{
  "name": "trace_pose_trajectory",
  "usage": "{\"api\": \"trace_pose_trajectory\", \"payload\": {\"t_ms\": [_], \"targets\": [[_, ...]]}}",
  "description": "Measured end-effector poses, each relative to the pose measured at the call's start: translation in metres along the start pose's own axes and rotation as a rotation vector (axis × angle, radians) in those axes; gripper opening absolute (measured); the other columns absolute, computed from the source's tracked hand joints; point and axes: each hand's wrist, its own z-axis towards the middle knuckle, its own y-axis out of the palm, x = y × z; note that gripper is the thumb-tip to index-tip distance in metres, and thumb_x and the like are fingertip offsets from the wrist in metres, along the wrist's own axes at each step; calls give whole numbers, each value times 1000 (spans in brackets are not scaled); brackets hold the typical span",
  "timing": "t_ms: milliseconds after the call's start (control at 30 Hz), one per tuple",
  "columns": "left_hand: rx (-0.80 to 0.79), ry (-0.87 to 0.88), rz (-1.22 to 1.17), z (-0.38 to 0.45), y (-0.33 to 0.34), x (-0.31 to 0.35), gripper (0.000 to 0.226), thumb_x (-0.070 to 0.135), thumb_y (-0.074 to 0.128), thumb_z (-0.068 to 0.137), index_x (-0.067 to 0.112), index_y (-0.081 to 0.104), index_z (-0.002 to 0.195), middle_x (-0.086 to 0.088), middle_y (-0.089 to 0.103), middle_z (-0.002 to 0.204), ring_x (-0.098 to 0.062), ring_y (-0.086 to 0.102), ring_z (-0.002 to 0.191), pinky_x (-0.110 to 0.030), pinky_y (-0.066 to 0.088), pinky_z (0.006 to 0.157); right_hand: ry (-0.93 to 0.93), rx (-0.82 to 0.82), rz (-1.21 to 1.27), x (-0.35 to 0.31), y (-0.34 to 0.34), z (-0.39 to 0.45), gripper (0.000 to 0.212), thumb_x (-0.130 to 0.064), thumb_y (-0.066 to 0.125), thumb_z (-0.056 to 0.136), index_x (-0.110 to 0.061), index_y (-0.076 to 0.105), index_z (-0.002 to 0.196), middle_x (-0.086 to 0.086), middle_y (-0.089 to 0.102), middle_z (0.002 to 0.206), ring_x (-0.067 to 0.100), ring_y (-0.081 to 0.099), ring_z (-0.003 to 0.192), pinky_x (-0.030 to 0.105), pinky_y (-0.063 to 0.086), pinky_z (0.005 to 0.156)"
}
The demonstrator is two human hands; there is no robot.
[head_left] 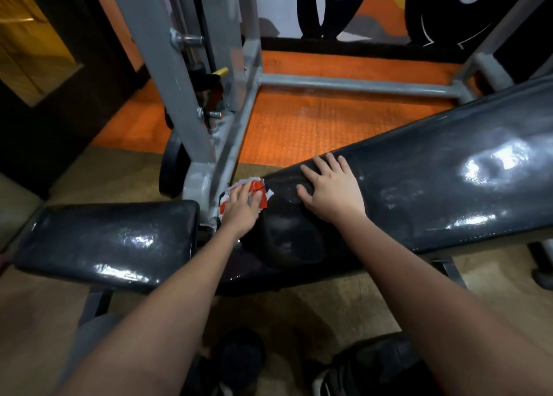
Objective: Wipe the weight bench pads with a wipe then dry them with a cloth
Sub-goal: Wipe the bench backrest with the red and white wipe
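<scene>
The long black back pad [419,186] of the weight bench slants from centre to upper right, glossy with wet streaks. A shorter black seat pad [104,240] lies at the lower left. My left hand [242,208] presses a red, white and dark patterned cloth [258,190] against the lower end of the back pad, beside the gap between the two pads. My right hand [329,186] rests flat on the back pad with its fingers spread, holding nothing. No separate wipe is visible.
A grey steel frame [185,96] rises just behind the gap, with a crossbar [353,86] running right over the orange studded floor mat [299,120]. A black weight plate [172,168] leans at the frame's base. My shoes [353,371] stand on the beige floor below.
</scene>
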Motion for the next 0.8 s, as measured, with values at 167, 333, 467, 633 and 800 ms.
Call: {"api": "trace_pose_trajectory", "payload": {"t_ms": [167,333,467,633,800], "targets": [[43,-3,-10,-2,4,-2,53,50,31,105,33,32,154,2,28,162,-20,23,149,-42,21,119,9,21,-1,-3,7,0,65,-59,25,102,-28,37,158,9,28,168,31,14,158,48,6,129],[84,0,-17,-11,7,0,52,52,29,104,33,34,153,4,29,160,-20,25,148,-44,25,117,-5,15,-42,-3,11,-2,73,-70,26,98,-29,40,157,10,32,166,34,18,157,50,7,129],[63,-26,-22,-12,8,5,52,49,32,105,32,34,154,2,28,161,-21,24,149,-45,24,119,6,5,-37,-2,8,-4,72,-70,29,98,-29,40,157,11,32,166,34,17,157,50,8,128],[11,-54,-26,-10,4,3,53,48,35,105,28,35,154,-2,29,161,-23,24,148,-40,21,121,77,-10,-22,-20,12,-8,70,-58,31,100,-22,37,159,18,25,167,39,14,157,52,6,128],[-6,-50,-59,-11,-13,6,50,43,40,105,29,38,153,-3,30,159,-23,29,146,-37,22,118,39,2,-43,-25,14,-3,67,-59,25,101,-26,36,159,18,26,167,41,15,156,55,7,127]]}}
